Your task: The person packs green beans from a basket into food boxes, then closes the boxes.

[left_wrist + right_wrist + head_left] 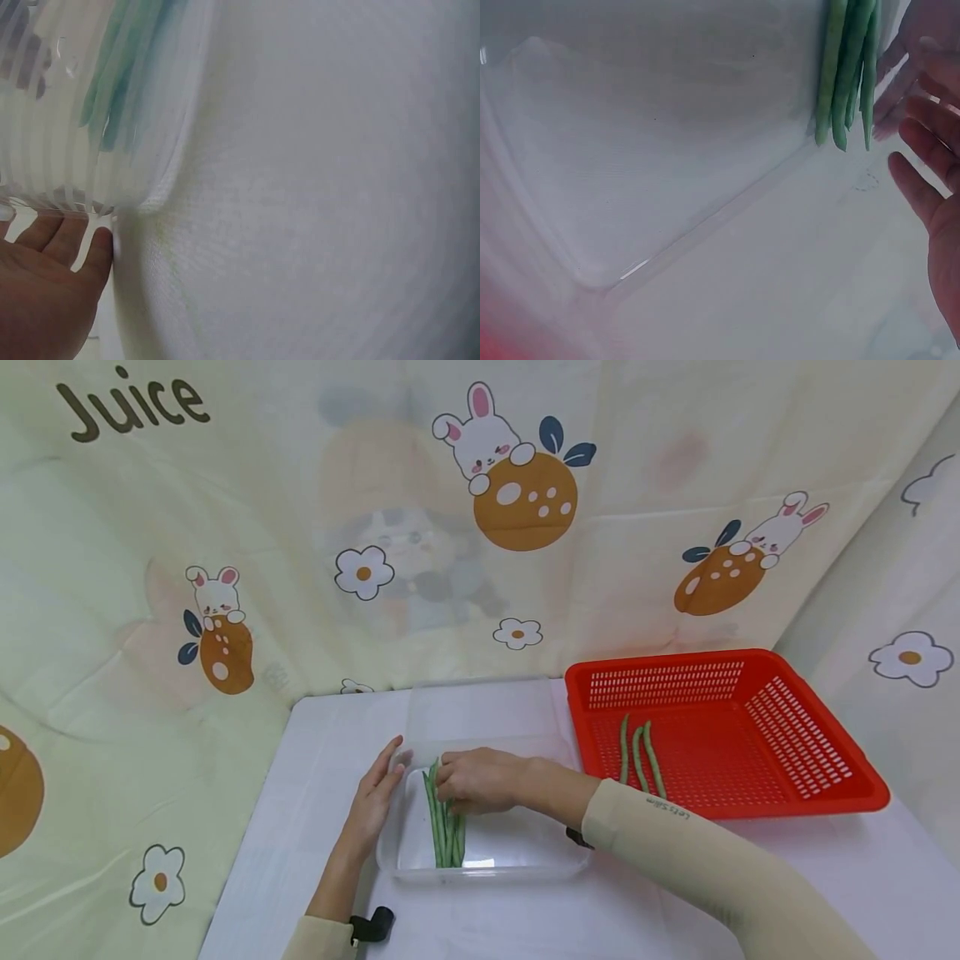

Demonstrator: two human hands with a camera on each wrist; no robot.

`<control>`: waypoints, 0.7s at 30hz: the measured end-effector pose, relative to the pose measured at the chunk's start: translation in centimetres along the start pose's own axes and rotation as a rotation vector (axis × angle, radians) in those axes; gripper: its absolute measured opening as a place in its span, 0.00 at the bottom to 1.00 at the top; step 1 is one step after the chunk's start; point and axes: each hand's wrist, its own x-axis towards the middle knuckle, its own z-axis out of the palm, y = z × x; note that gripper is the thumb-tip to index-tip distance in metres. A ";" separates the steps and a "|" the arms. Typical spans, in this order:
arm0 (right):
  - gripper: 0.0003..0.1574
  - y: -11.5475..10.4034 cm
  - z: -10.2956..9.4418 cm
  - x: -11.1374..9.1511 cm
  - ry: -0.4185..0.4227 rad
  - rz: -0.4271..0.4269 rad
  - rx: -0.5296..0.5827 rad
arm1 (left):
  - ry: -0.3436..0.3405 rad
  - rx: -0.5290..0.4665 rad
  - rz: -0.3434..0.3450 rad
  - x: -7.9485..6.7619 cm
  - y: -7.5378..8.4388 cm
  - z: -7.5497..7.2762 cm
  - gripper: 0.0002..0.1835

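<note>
Several green beans lie side by side in a clear plastic container, along its left side. My right hand reaches over the far ends of these beans. In the right wrist view its fingers are loosely spread beside the bean tips, with nothing between them. Against the container's left wall rests my left hand, fingers extended. The left wrist view shows that hand touching the clear wall, with the beans showing green through it.
A red perforated basket stands to the right, holding three green beans. My right forearm passes across its near left corner. The white table ends at a printed curtain behind.
</note>
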 end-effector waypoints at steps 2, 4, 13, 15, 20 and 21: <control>0.26 -0.1 -0.1 -0.1 0.001 0.013 -0.019 | -0.001 -0.003 -0.001 0.0 0.0 0.0 0.28; 0.36 -0.3 -0.2 -0.2 0.000 0.034 -0.040 | -0.002 0.000 -0.001 0.1 0.1 -0.1 0.28; 0.48 -0.7 -2.3 -0.9 0.033 0.125 -0.049 | 0.006 0.000 -0.001 0.2 -0.1 -0.2 0.28; 0.48 -0.5 -2.9 -1.2 0.026 0.146 -0.034 | 0.011 0.004 -0.002 0.2 -0.1 -0.2 0.27; 0.46 0.5 -4.1 -2.7 0.014 0.180 -0.065 | 0.012 0.002 -0.006 0.1 -0.1 0.0 0.27; 0.45 0.8 -4.4 -3.2 0.019 0.183 -0.075 | 0.009 -0.001 -0.003 0.1 -0.1 0.0 0.27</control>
